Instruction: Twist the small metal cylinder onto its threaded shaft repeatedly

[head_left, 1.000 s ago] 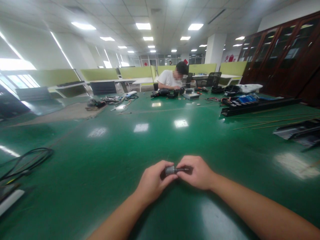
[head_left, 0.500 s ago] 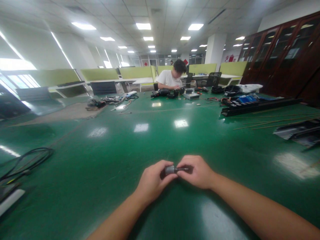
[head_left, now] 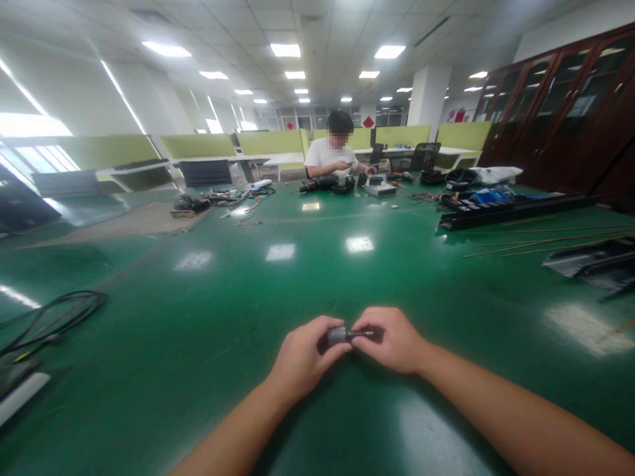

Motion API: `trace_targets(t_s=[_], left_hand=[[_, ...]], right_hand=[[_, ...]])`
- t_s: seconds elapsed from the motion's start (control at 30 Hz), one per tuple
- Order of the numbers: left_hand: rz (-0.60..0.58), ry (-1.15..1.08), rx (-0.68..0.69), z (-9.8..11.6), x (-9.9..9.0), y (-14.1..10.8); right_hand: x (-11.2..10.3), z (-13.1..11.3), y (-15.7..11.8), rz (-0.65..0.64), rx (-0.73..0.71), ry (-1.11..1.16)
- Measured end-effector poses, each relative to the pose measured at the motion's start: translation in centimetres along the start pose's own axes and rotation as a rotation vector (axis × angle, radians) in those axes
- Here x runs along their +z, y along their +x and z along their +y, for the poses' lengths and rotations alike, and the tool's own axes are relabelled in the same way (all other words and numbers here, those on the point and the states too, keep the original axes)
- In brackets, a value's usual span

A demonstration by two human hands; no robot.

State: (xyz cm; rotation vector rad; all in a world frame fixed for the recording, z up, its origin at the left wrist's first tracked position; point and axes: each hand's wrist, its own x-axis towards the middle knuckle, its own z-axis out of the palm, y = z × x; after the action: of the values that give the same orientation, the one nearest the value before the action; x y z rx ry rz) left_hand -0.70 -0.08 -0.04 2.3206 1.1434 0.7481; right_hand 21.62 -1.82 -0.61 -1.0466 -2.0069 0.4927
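Low in the middle of the view, my left hand (head_left: 302, 354) grips a short grey metal cylinder (head_left: 337, 335) between thumb and fingers. A thin dark shaft (head_left: 361, 334) extends from the cylinder's right end. My right hand (head_left: 394, 340) pinches around this shaft, with its thumb below and fingers above. The fingertips of both hands are close together over the glossy green tabletop (head_left: 238, 291). The cylinder's left end is hidden in my left hand.
A person (head_left: 331, 155) sits across the table behind a black tool (head_left: 320, 184) and a grey box (head_left: 380, 189). Black cables (head_left: 64, 324) lie at left. Dark metal rails (head_left: 516, 210) and thin rods (head_left: 536, 246) lie at right. Tangled parts (head_left: 223, 197) are at the far left.
The person across the table has shifted left and sits more upright, hands now apart. My own hands and the metal piece have barely moved.
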Motion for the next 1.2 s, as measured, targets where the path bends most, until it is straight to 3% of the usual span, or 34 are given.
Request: trace_targets(t_s=[1.2], left_hand=[[0.038,-0.084,-0.04,-0.23,0.19,0.32]], right_hand=[[0.01,-0.12,0.13,0.035,0.112,-0.007]])
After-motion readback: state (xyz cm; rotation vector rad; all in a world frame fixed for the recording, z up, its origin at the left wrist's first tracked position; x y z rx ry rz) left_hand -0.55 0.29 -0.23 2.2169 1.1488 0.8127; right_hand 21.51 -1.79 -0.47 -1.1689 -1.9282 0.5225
